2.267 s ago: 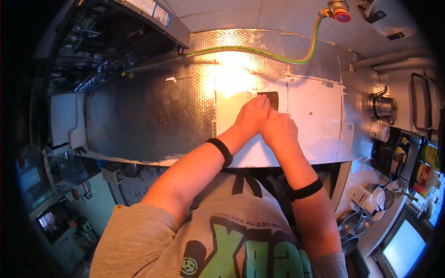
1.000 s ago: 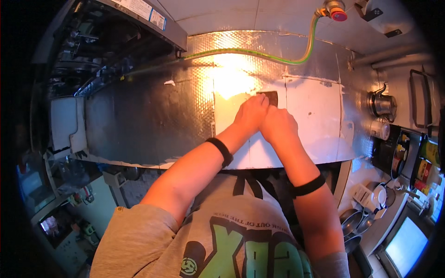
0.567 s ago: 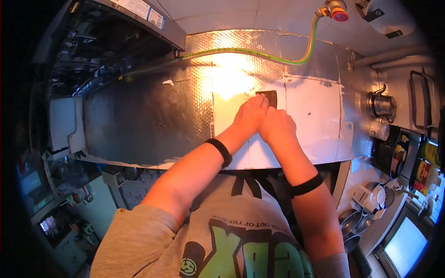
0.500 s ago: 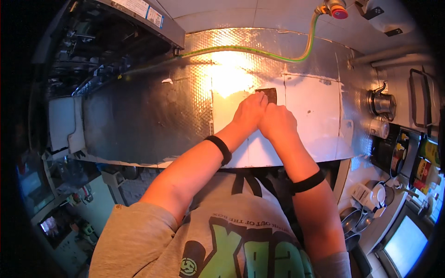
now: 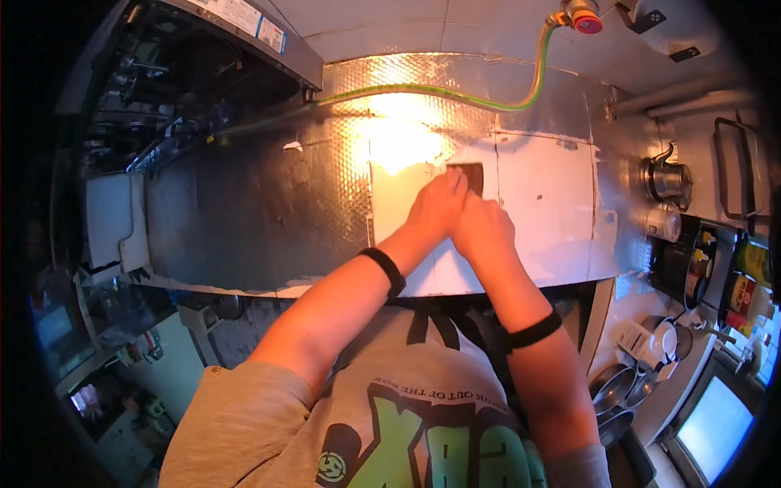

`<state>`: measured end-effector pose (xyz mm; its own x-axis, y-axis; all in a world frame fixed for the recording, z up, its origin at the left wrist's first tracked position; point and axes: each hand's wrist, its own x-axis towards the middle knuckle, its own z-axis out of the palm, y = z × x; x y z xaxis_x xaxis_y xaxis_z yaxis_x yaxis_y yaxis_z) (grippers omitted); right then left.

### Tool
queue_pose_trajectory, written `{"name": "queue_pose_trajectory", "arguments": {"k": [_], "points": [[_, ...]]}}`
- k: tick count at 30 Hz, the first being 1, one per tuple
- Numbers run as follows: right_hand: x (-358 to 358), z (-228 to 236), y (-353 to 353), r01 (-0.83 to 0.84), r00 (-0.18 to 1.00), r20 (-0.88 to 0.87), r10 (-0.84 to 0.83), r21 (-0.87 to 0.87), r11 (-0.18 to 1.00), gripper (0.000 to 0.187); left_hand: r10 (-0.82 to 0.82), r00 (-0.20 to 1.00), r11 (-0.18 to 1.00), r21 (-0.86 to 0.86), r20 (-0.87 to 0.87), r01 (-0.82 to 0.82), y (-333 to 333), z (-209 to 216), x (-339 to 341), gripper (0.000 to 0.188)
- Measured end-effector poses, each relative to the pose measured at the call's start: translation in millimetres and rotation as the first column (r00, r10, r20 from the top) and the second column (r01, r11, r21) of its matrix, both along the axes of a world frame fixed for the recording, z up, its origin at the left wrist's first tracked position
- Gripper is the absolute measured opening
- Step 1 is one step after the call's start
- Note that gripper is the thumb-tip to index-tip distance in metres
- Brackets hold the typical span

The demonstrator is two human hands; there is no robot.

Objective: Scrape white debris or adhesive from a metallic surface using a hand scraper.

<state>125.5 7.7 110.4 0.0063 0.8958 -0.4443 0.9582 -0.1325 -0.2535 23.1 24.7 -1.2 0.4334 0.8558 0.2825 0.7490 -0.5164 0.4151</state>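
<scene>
A warm orange light makes a big white glare on the silver foil (image 5: 400, 134), just above the middle. It turns the hands (image 5: 438, 202) orange too. Below them, the desk (image 5: 553, 195) has a bluish shadow. The metal appliance (image 5: 195, 69) at upper left is very dark. Straight lines bend near the rim, the corners are black, and small things there look fuzzy.

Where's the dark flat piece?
Head view, right of centre: the dark flat piece is at the left hand and right hand, over the white countertop section.
</scene>
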Motion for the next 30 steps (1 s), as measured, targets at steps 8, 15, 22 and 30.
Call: {"name": "queue_pose_trajectory", "arguments": {"k": [8,15,22,30], "points": [[2.0,-9.6,2.5,0.022,0.999,-0.041,-0.024,-0.029,0.999,0.023,0.035,0.997,0.999,-0.033,0.069,-0.033,-11.7,-3.5,6.8,0.031],[1.9,11.9,16.2,-0.036,0.999,0.018,0.037,-0.082,0.996,0.025,0.055,0.998,0.942,-0.332,0.023,-0.044,5.6,9.9,5.5,0.032],[0.9,2.1,17.3,0.02,1.0,-0.015,-0.022,-0.072,0.997,0.024,0.016,1.0,0.985,-0.174,-0.008,-0.017,7.3,-4.7,2.9,0.032],[1.2,9.5,20.1,-0.084,0.996,-0.026,0.083,-0.048,0.995,0.023,0.042,0.999,0.981,-0.188,-0.017,-0.044,12.1,0.8,2.2,0.033]]}}
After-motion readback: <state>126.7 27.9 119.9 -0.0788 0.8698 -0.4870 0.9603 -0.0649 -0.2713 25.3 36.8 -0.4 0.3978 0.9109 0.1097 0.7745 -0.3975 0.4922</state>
